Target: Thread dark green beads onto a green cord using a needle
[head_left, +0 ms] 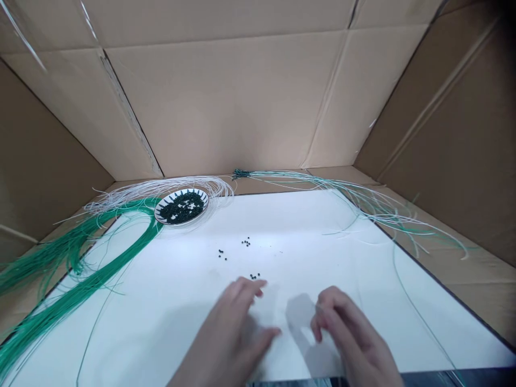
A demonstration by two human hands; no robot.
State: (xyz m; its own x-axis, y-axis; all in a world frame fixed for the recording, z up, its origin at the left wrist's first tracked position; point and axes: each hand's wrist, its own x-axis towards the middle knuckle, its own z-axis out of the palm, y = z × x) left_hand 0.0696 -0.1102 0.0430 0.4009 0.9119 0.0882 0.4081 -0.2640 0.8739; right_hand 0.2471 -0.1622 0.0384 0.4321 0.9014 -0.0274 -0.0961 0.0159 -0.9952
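Observation:
My left hand (231, 330) is low over the white board (306, 242), thumb and fingers apart, with nothing visible between them. Just beyond its fingertips lies a small cluster of dark beads (253, 277). Farther back are two more little groups, one of dark beads (246, 242) and another of beads (221, 255) to its left. My right hand (349, 333) is to the right of the left one, its thumb and index finger pinched together. Whatever sits in that pinch is too fine to make out.
A patterned oval dish (205, 200) of dark beads stands at the back left. Green strands (97, 282) and white strands (161, 185) spread around it. At the back right, a bundle of pale strands (342, 185) ends in dark beads (241, 173). Cardboard walls (226, 102) surround the board.

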